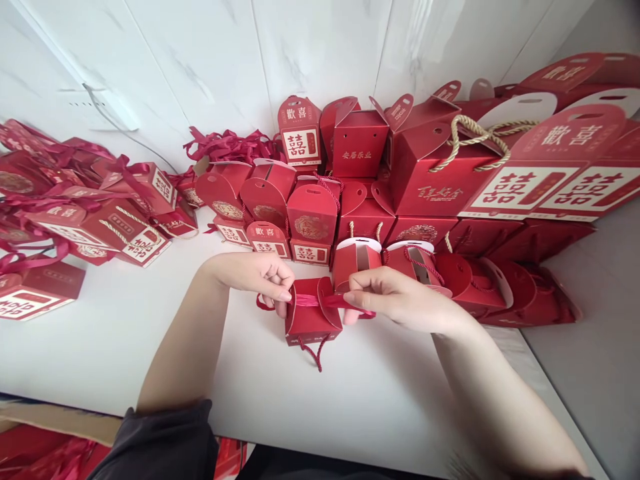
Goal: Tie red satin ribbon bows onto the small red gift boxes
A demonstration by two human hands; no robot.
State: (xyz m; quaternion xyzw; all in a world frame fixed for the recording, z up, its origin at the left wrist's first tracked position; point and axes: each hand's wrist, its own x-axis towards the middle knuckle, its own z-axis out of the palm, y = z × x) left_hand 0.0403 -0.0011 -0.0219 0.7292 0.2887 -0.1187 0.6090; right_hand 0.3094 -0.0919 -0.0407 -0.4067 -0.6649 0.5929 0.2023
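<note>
At frame centre, a left hand (265, 275) and right hand (395, 297) pinch a red ribbon (320, 301) taut over a small red box (313, 319) — bare white table (350, 393) below, stacked boxes (425, 173) crowding behind.

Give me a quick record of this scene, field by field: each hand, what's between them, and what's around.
left hand: pinches one end of the red ribbon
right hand: pinches the other end
red ribbon: stretched across the top of the small red box
small red box: on the white table, red cord hanging in front
behind: red gift boxes stacked by the wall, loose ribbons beside them
</note>
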